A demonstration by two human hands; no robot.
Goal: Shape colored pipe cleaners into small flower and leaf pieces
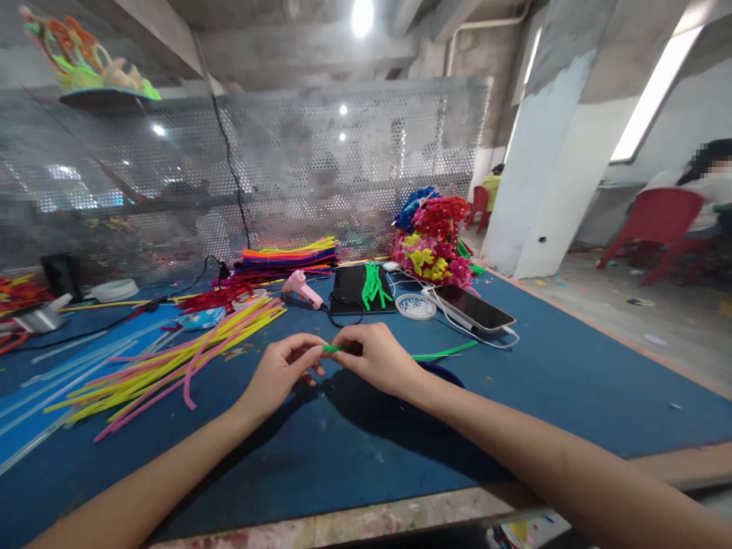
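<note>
A green pipe cleaner (330,348) runs between my two hands above the blue table. My left hand (284,367) pinches one end of it between thumb and forefinger. Wrapped close to the same piece, my right hand (374,354) grips it with fingers bent, and its palm side is hidden. Another green length (446,354) shows behind my right wrist; I cannot tell if it is the same piece. Beyond my hands, several short bent green pieces (374,286) lie on a black tablet-like slab (348,282). A pink glue gun (302,288) lies to the left of it.
Yellow and pink pipe cleaners (171,362) spread to the left, beside clear glue sticks (85,381). At the back right stand bunched fuzzy flowers (431,236). A phone (473,307) with a white cable and a dish of white beads (415,306) lie before them. A perforated metal screen (354,168) rises behind.
</note>
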